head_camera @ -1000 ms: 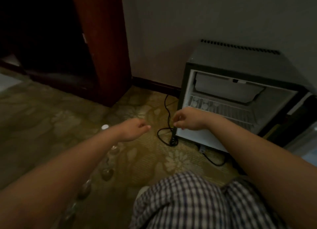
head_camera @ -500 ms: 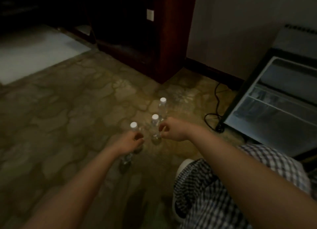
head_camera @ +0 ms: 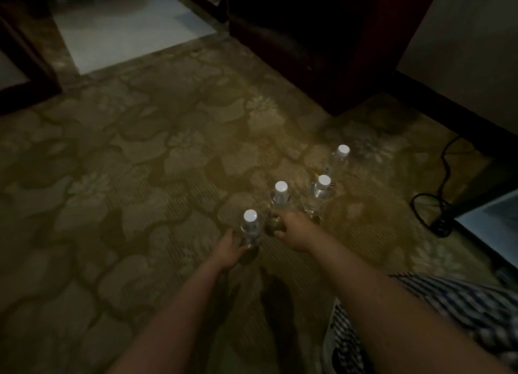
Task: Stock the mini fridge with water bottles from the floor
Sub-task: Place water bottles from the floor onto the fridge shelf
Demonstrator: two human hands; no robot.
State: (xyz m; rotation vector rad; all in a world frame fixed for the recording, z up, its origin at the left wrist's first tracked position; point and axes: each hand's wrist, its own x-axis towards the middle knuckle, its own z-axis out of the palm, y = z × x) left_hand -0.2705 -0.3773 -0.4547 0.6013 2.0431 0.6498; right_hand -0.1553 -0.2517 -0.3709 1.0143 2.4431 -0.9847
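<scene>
Water bottles point(head_camera: 320, 195) stand upright on the carpet point(head_camera: 140, 177), mini fridge point(head_camera: 494, 219) off to the right; low grips this close together could knock a neighbour over, imo; left hand point(head_camera: 228, 247) wraps the nearest bottle point(head_camera: 250, 228), right hand point(head_camera: 291, 230) curls round the base of the second bottle point(head_camera: 280, 201), arms outstretched.
</scene>
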